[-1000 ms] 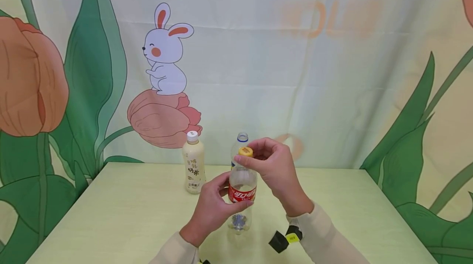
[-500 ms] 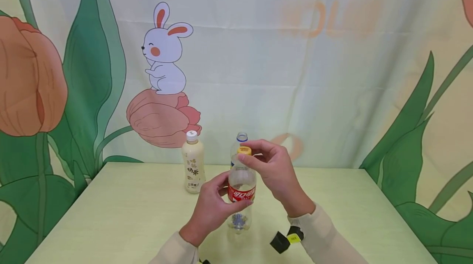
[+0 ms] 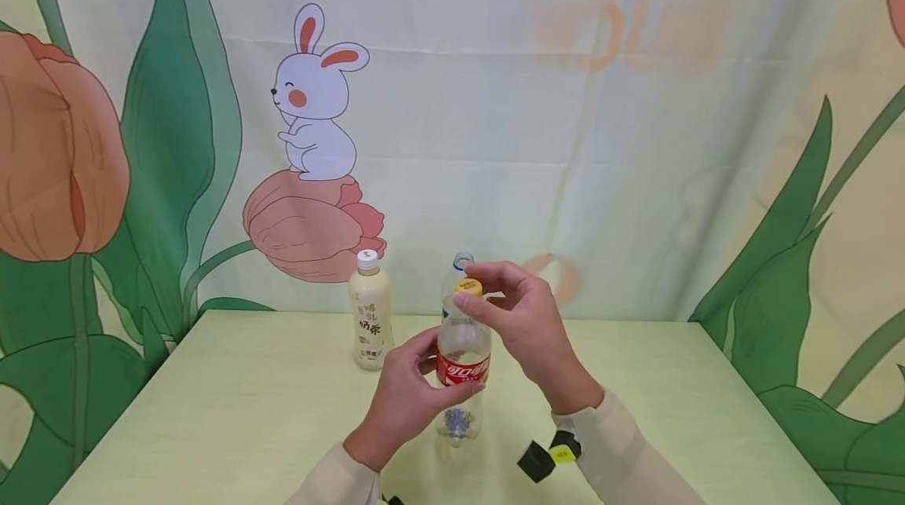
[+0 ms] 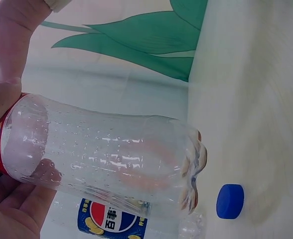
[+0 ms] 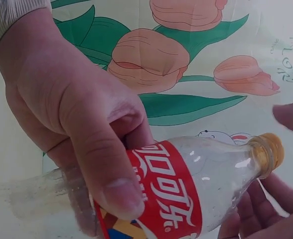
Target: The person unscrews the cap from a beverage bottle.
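My left hand [image 3: 417, 395] grips a clear, ridged-base plastic cola bottle [image 4: 101, 144] round its red label. Droplets cling to the bottle's inside. A yellow cap [image 5: 271, 152] sits on its neck. Around that cap my right hand [image 3: 526, 316] stands with thumb and fingers spread; in the right wrist view its thumb [image 5: 291, 119] is apart from the cap, and its other fingers are just past the cap's far side. Behind the cola bottle is an uncapped clear bottle with a blue neck ring [image 3: 463, 260] and a blue Pepsi label [image 4: 111, 221], partly hidden.
A pale milk tea bottle [image 3: 370, 320] with a white cap stands to the left on the light table [image 3: 233, 411]. A loose blue bottle cap [image 4: 230, 201] lies on the table in the left wrist view. A printed curtain [image 3: 495, 136] rises behind the table.
My right index finger has lifted off the cap's far side, while the thumb stays near its front. The left hand and the cola bottle have barely moved.
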Tool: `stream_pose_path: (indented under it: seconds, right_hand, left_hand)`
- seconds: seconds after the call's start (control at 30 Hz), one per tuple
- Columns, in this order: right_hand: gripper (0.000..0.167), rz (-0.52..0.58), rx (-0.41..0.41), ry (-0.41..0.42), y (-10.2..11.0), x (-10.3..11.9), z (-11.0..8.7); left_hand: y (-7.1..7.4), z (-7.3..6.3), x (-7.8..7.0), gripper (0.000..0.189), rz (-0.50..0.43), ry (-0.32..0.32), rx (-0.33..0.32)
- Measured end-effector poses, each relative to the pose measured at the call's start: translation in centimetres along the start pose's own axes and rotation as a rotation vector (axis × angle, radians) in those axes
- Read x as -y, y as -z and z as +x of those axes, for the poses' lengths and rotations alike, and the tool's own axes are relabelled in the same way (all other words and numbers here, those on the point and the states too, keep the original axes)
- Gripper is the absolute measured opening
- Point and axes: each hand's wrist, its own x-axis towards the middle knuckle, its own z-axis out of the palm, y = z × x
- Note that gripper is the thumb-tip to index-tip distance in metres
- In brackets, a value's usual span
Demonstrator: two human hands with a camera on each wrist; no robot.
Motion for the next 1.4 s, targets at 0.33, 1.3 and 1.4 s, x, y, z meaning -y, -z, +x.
stream_pose_path:
  seconds: [0.33,1.3,1.4]
  right_hand:
    - [0.033,-0.079,-0.110,-0.016,-0.09,0.76,0.05]
    - [0.034,0.054,0.068,0.029,0.39,0.11,0.25]
    - [0.033,0.046,-0.011,0.003,0.35,0.23,0.26]
  left_hand:
    - [-0.09,-0.08,0.17,0.062,-0.003,-0.008,0.007]
    - [-0.18,0.04,-0.05,0.063,-0.020,-0.017,0.000]
    - [-0.21,0.05,-0.09,0.062,-0.017,-0.013,0.000]
